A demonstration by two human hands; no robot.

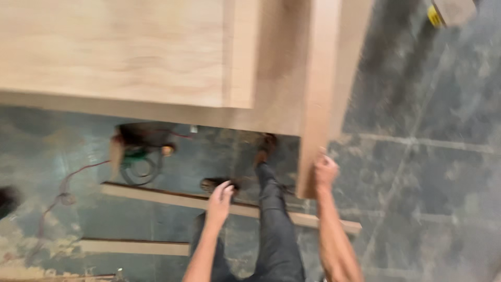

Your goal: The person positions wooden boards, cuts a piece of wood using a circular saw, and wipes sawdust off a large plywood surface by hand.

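Observation:
The picture is blurred by motion. My right hand point(324, 171) grips the near corner of an upright light-wood panel point(319, 94), the side of a large plywood box point(120, 52) that fills the upper left. My left hand point(220, 201) hangs free lower down, fingers loosely curled, holding nothing, over my dark-trousered leg point(274, 230) and a shoe point(218, 184). My other foot point(265, 149) steps forward under the box's edge.
Two long wooden strips point(156, 196) point(133, 246) lie on the grey stone floor point(428, 172). A dark power tool with a green part point(140, 151) and a reddish cord point(62, 193) sits at left. A yellow-edged thing point(437, 13) shows top right.

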